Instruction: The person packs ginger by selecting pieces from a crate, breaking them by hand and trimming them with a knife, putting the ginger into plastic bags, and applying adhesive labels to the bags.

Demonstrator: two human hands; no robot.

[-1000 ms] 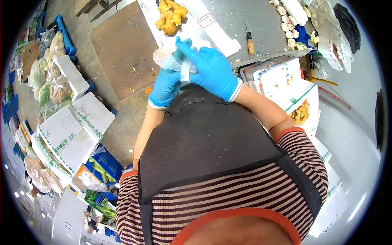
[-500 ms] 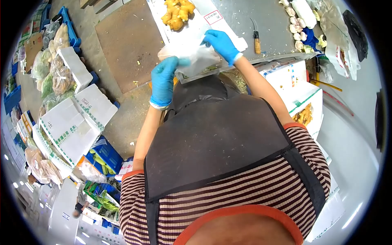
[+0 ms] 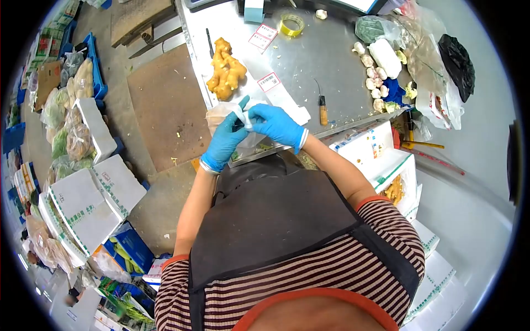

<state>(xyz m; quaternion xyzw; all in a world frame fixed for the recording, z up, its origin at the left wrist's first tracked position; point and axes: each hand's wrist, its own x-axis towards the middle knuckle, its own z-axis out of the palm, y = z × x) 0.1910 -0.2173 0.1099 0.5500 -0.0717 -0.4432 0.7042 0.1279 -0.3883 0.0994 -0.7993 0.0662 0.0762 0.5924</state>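
My left hand point(image 3: 225, 139), in a blue glove, is closed on a bunched strip of a thin translucent plastic bag point(image 3: 247, 144). Opposite it, my right hand point(image 3: 274, 124), gloved too, pinches the same plastic, and the fingers of both hands nearly meet. The rest of the bag hangs below and behind my hands at the counter's near edge; what it holds, if anything, cannot be made out. Just beyond my hands lies a large knobbly ginger root point(image 3: 225, 70) on a white surface. Right of my right hand is a wooden-handled knife point(image 3: 323, 110).
Printed labels point(image 3: 269, 82) and a roll of yellow tape point(image 3: 291, 25) lie on the metal counter point(image 3: 301, 66). Garlic bulbs point(image 3: 371, 71) sit at its right end. Foam boxes point(image 3: 88, 204) and bagged vegetables point(image 3: 80, 140) stand on the left.
My hands have come together, and the plastic that was spread between them is now bunched at the fingers. The view has shifted, showing more of the counter's far side.
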